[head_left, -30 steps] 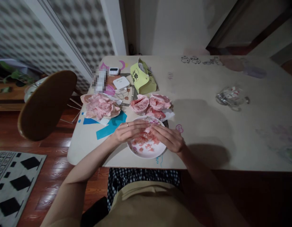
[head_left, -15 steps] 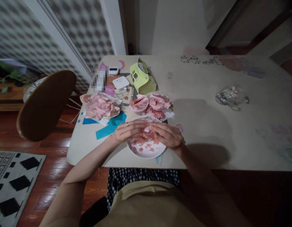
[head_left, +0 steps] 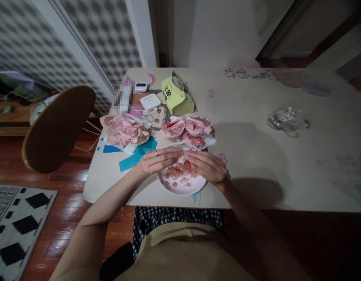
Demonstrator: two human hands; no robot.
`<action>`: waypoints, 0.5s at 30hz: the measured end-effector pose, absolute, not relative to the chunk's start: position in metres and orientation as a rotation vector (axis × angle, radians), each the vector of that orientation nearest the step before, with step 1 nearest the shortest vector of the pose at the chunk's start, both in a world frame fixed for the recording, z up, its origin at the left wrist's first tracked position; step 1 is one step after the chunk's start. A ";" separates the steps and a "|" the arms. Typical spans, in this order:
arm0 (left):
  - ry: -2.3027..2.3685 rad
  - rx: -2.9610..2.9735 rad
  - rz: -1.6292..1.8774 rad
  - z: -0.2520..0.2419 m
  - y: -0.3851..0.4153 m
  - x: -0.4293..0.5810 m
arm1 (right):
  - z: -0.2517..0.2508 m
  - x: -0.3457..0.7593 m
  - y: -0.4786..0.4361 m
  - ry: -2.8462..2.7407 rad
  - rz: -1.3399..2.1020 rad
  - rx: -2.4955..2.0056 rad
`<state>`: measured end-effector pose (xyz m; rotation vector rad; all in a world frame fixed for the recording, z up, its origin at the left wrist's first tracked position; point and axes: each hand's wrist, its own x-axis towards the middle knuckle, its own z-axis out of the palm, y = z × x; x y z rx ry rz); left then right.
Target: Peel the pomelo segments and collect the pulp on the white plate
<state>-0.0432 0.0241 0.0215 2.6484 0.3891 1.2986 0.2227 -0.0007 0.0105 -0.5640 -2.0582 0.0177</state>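
My left hand [head_left: 159, 160] and my right hand [head_left: 210, 166] meet over a white plate [head_left: 184, 191], both with fingers pinched together. Between the fingertips is a small pale pink pomelo piece [head_left: 182, 157], partly covered by the fingers. Loose red pomelo pulp [head_left: 178, 171] and small crumbs lie on the plate below. Just behind the plate rest opened pomelo chunks [head_left: 198, 125] with thick pale skin, and a peeled red segment [head_left: 192, 139] lies in front of them. A heap of pink peel and membrane [head_left: 126, 132] sits to the left.
A yellow-green paper bag [head_left: 178, 97], a flat white box [head_left: 151, 102] and a small white device [head_left: 141, 86] stand at the back left. Blue paper [head_left: 136, 158] lies near my left wrist. A clear plastic bag [head_left: 286, 121] is at right; a chair [head_left: 59, 128] stands left.
Both hands stay over the plate with the pomelo piece between them; the fingers shift only slightly. The whole view has moved a little.
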 end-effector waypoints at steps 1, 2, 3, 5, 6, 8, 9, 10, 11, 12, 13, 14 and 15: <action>0.386 2.674 1.302 0.021 0.024 -0.043 | 0.012 0.222 0.000 -2.048 0.024 -0.553; 0.376 2.696 1.306 0.021 0.024 -0.043 | 0.014 0.221 0.000 -2.028 0.039 -0.542; 0.369 2.700 1.328 0.022 0.025 -0.043 | 0.016 0.221 0.001 -2.000 0.061 -0.533; 0.384 2.664 1.428 0.022 0.028 -0.044 | 0.018 0.220 0.000 -1.948 0.107 -0.533; 0.392 2.637 1.480 0.023 0.029 -0.045 | 0.018 0.220 0.000 -1.936 0.116 -0.544; 0.401 2.585 1.575 0.024 0.032 -0.045 | 0.016 0.220 -0.001 -1.942 0.103 -0.583; 0.406 2.567 1.603 0.025 0.034 -0.045 | 0.014 0.220 -0.001 -1.954 0.090 -0.606; 0.408 2.555 1.623 0.026 0.035 -0.045 | 0.012 0.220 -0.001 -1.965 0.083 -0.621; 0.411 2.545 1.645 0.026 0.036 -0.045 | 0.010 0.220 -0.001 -1.970 0.080 -0.629; 0.411 2.539 1.668 0.026 0.036 -0.044 | 0.009 0.220 0.000 -1.970 0.077 -0.629; 0.411 2.535 1.687 0.026 0.037 -0.043 | 0.008 0.219 0.001 -1.969 0.071 -0.628; 0.417 2.529 1.703 0.026 0.037 -0.042 | 0.008 0.218 0.002 -1.968 0.058 -0.625; 0.429 2.521 1.723 0.026 0.038 -0.042 | 0.009 0.217 0.003 -1.974 0.044 -0.625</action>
